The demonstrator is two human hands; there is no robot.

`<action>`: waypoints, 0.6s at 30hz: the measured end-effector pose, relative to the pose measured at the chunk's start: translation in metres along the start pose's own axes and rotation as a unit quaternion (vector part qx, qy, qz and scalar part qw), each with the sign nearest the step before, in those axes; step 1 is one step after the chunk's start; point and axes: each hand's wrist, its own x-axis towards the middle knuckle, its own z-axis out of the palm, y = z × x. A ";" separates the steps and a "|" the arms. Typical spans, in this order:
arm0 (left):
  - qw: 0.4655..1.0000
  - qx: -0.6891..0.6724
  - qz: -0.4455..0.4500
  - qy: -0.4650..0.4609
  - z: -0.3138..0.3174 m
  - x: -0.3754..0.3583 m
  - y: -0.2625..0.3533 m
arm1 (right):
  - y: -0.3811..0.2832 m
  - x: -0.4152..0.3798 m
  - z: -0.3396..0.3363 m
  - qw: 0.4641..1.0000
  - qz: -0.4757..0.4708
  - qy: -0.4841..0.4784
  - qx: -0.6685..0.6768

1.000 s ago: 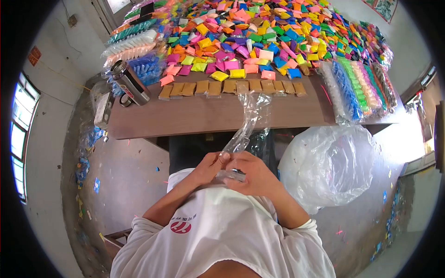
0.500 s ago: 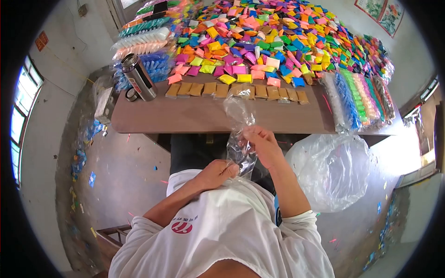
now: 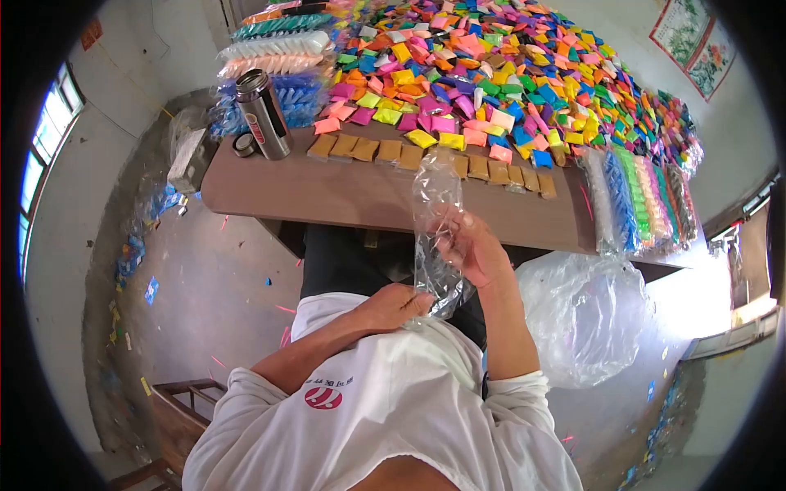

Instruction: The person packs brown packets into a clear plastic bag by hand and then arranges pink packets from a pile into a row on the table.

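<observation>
A long clear plastic bag (image 3: 434,192) stretches from my lap up over the table's front edge. It looks crumpled and see-through, with nothing visible inside. Low down at my waist, my left hand (image 3: 395,308) is closed on the bag's bottom end. Higher up, my right hand (image 3: 473,250) has its fingers bent around the bag's right side, partly seen through the film. The bag's top end overlaps a row of flat brown packets (image 3: 389,152) lined up along the table.
The brown table (image 3: 327,190) bears a large heap of colourful packets (image 3: 491,74). A steel flask (image 3: 264,114) and its cap (image 3: 244,146) stand at the left. Bagged strips of packets (image 3: 634,196) lie at the right. A big clear sack (image 3: 581,319) sits beside my right arm.
The view has turned slightly, shifting the table in the frame. My right hand has moved a little along the bag, whose top now stands more upright. Both hands still hold it.
</observation>
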 end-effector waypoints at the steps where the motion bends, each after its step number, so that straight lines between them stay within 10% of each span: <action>1: 1.000 0.009 -0.005 -0.004 0.000 0.000 0.001 | -0.004 0.003 -0.003 1.000 0.010 -0.015 -0.020; 5: 1.000 0.025 0.007 -0.009 0.000 0.001 -0.001 | -0.013 0.009 0.007 0.996 -0.060 0.062 -0.031; 18: 0.999 0.006 0.034 -0.016 0.005 0.008 -0.011 | -0.037 0.004 0.020 0.989 -0.060 -0.124 0.046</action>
